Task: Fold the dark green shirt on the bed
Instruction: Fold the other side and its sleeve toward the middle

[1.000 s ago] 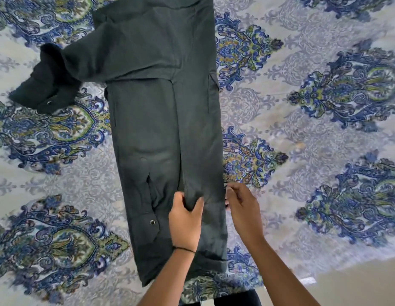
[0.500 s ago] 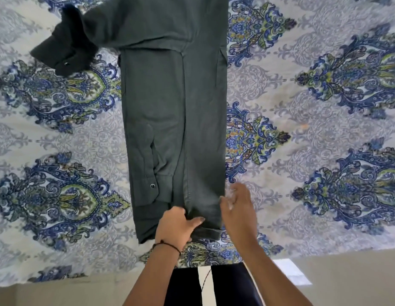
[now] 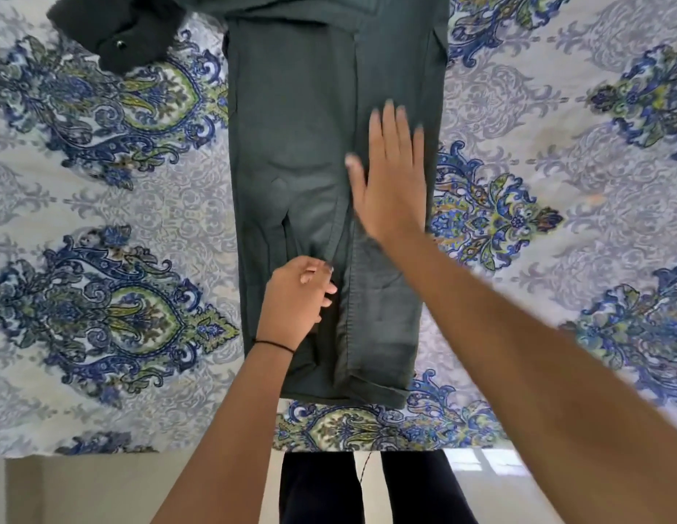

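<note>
The dark green shirt (image 3: 291, 119) lies lengthwise on the bed as a long narrow strip, its sides folded inward, its hem near the bed's front edge. One sleeve with a snap cuff (image 3: 117, 35) sticks out at the upper left. My left hand (image 3: 295, 300) has curled fingers that pinch the folded edge low on the shirt's middle. My right hand (image 3: 392, 175) lies flat with straight fingers on the right folded panel, higher up. The shirt's collar end is cut off by the top of the view.
The bedspread (image 3: 556, 183) is white with blue and green paisley medallions and spreads wide on both sides of the shirt. Its front edge (image 3: 140, 450) runs across the bottom, with pale floor and my dark trousers (image 3: 322, 489) below it.
My right hand left the shirt's lower right edge and slid up onto the right panel, now flat. My left hand stays pinching the folded edge. The view has tilted down toward the hem.
</note>
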